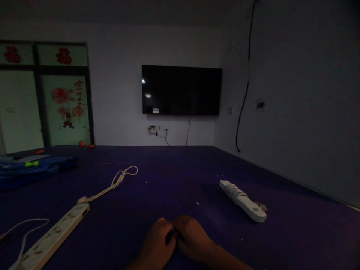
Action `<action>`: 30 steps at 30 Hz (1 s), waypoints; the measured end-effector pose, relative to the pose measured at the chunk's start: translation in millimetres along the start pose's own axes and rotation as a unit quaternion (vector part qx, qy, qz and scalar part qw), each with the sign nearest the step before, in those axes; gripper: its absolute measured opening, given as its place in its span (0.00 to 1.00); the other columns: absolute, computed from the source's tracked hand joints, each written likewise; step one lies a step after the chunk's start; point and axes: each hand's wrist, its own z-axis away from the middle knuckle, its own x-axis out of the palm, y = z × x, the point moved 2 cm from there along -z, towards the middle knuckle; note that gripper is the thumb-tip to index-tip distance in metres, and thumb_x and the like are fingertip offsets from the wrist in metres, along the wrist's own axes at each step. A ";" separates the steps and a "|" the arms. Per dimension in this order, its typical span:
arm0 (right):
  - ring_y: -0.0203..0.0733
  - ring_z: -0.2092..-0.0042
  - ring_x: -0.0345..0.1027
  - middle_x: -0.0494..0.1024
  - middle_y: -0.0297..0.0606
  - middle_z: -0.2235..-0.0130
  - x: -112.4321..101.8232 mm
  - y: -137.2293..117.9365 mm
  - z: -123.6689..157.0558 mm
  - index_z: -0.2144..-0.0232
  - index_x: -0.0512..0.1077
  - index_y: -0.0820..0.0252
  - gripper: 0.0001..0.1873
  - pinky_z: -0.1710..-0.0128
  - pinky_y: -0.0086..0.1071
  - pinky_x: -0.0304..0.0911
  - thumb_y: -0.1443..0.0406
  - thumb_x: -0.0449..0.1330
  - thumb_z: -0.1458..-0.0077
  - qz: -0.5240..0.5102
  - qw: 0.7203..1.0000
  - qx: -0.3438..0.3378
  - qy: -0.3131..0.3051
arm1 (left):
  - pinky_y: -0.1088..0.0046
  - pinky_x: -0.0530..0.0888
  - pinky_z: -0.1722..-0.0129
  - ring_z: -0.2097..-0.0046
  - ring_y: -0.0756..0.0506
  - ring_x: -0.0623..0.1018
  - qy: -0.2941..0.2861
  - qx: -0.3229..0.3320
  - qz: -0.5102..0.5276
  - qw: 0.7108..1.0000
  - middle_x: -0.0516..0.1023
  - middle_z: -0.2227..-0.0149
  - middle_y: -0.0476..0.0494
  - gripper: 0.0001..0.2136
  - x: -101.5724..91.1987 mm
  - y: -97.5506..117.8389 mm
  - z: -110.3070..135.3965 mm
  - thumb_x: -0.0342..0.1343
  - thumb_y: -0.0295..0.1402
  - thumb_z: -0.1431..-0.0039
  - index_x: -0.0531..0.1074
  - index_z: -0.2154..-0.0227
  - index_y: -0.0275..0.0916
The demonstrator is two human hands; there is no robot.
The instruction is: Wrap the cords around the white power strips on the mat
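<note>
My left hand and my right hand rest together low in the view on the dark purple floor mat. Their fingers are curled and pressed against each other; the room is dim and I cannot make out anything between them. A white power strip lies to the left of my hands, its cord running away in a loose knot. Another white power strip with its cord wound round it lies to the right.
A black television hangs on the far wall above wall sockets. Blue cloth lies at the far left near glass doors with red decorations. A black cable hangs down the right wall.
</note>
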 end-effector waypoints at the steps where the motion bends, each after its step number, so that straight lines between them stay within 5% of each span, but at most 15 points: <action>1: 0.42 0.60 0.68 0.76 0.39 0.63 0.3 0.3 0.1 0.66 0.70 0.59 0.14 0.60 0.30 0.59 0.71 0.51 0.57 0.003 1.000 0.002 -0.001 | 0.71 0.67 0.65 0.64 0.45 0.73 0.000 0.000 0.000 1.000 0.74 0.73 0.46 0.08 0.3 -0.6 0.0 0.49 0.23 0.48 0.69 0.77 0.40; 30: 0.43 0.59 0.68 0.75 0.40 0.62 3.6 3.2 -0.7 0.65 0.70 0.60 0.14 0.58 0.32 0.59 0.72 0.50 0.56 0.006 1.000 -0.008 -0.016 | 0.69 0.67 0.63 0.63 0.44 0.73 -0.013 0.014 -0.004 1.000 0.76 0.69 0.44 0.08 2.8 -3.4 -0.8 0.48 0.23 0.48 0.70 0.75 0.39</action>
